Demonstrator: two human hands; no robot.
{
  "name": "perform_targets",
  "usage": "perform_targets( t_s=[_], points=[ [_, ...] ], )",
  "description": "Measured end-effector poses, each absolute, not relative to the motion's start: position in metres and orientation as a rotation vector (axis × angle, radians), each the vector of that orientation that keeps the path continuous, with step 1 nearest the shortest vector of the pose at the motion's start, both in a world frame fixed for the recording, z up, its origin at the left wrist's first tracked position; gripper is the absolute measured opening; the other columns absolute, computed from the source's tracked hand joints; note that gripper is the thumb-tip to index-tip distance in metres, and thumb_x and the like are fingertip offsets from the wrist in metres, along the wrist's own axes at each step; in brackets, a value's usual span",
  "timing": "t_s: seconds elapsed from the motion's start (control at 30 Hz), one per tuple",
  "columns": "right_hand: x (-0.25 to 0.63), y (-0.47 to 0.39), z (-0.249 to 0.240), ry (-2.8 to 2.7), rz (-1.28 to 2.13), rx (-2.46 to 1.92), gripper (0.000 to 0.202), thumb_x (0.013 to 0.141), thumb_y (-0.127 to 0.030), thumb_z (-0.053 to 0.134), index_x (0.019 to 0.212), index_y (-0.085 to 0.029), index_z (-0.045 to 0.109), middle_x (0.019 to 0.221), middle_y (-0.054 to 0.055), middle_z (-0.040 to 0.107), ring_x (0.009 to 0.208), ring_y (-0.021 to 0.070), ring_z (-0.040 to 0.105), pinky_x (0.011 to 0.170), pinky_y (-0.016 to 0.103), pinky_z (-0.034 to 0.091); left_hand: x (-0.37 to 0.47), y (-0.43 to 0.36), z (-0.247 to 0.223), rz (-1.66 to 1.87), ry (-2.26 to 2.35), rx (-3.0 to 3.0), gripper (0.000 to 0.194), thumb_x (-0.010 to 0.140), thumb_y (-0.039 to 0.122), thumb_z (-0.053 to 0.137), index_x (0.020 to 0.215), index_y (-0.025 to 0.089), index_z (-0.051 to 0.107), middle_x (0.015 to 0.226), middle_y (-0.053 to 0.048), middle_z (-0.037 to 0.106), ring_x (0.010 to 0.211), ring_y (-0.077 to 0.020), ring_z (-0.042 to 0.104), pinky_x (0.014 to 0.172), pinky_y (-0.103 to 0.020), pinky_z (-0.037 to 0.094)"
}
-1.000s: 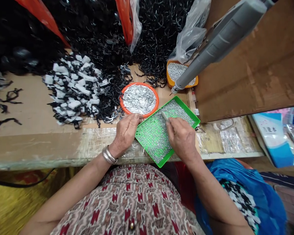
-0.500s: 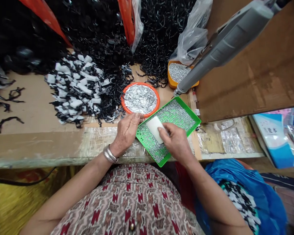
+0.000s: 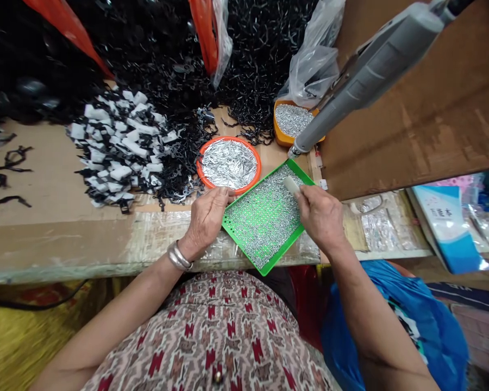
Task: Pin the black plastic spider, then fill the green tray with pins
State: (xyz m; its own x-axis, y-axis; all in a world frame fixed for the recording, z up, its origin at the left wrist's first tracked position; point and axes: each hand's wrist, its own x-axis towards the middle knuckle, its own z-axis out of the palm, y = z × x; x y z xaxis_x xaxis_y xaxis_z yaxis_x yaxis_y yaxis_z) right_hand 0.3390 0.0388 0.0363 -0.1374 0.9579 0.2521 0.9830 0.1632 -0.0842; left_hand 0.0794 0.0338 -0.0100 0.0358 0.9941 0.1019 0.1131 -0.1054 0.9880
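Note:
A green tray [image 3: 269, 267] full of small silver screws lies at an angle on the table edge. My right hand [image 3: 320, 214] is closed on a white flat card [image 3: 291, 185] over the tray's upper right part. At the tray's left corner, my left hand [image 3: 207, 220] has its fingers closed on the rim. Just behind that hand, an orange-red round dish [image 3: 258, 168] holds thin silver pins. A yellow-orange container [image 3: 282, 139] with more small silver pieces stands behind the tray.
A grey electric screwdriver [image 3: 350, 95] hangs over the tray's back corner. Black and white parts [image 3: 122, 146] are heaped at the left, with black pieces behind. Cardboard [image 3: 424, 103] stands at the right, near a blue and white booklet [image 3: 446, 222].
My right hand and the card have moved right and up across the tray. The screws are spread more evenly. My left hand stays at the tray corner, and the view has shifted slightly.

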Motion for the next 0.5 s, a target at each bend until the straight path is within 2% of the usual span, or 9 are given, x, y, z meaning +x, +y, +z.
perform_targets(
  t_s=[0.2,0.37,0.5],
  points=[
    [0.304,-0.01,0.049,-2.202,0.249,-1.632,0.022,0.102,-0.022,0.047,0.091,-0.016,0.065,0.082,0.007,0.067,0.075,0.0173,0.059,0.069,0.032,0.045,0.08,0.033,-0.006,1.195,1.238,1.402,0.043,0.105,0.048,0.042,0.096,0.018,0.072,0.092,-0.01,0.074,0.085,-0.0207,0.068,0.076,-0.036,0.053],
    [0.275,-0.036,0.054,-2.153,0.736,-1.576,0.024,0.102,-0.023,0.047,0.084,-0.017,0.061,0.077,0.002,0.063,0.068,0.0138,0.056,0.064,0.029,0.042,0.08,0.033,-0.006,1.191,1.239,1.385,0.043,0.104,0.048,0.042,0.097,0.017,0.072,0.095,-0.011,0.075,0.09,-0.0216,0.069,0.077,-0.036,0.053],
    [0.28,-0.027,0.049,-2.247,0.667,-1.66,0.024,0.101,-0.023,0.047,0.084,-0.015,0.062,0.078,0.005,0.066,0.067,0.0157,0.057,0.063,0.03,0.04,0.08,0.033,-0.007,1.19,1.25,1.415,0.044,0.105,0.048,0.041,0.097,0.018,0.072,0.094,-0.01,0.075,0.089,-0.0215,0.069,0.076,-0.036,0.053]
  ],
)
